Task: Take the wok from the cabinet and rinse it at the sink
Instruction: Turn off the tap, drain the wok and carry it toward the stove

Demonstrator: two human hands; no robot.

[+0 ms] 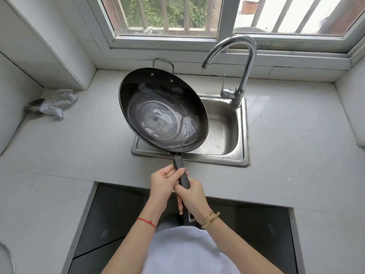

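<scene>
Wok: the black wok (164, 113) sits in the middle of the frame, held in the air over the left part of the sink and tilted so its inside faces the camera; a film of water shines in its bottom.
Wok handles: the long dark handle (182, 177) runs down toward the lower centre; a small loop handle (163, 63) stands at the far rim, toward the window.
Left hand: the left hand (165, 185) grips the long handle nearer the pan, fingers curled round it; a red string circles the wrist.
Right hand: the right hand (192, 196) is wrapped round the same handle just below the left, touching it; gold bracelets show on the wrist.
Sink: the steel sink (227, 125) lies right of centre, set into the pale counter (296, 145).
Faucet: the curved chrome faucet (240, 62) rises at the sink's back right corner, its spout pointing down beside the wok's rim.
Cloth: a crumpled silvery scouring cloth (53, 104) lies on the counter at the left.
Window: a barred window (167, 14) fills the top of the frame.
</scene>
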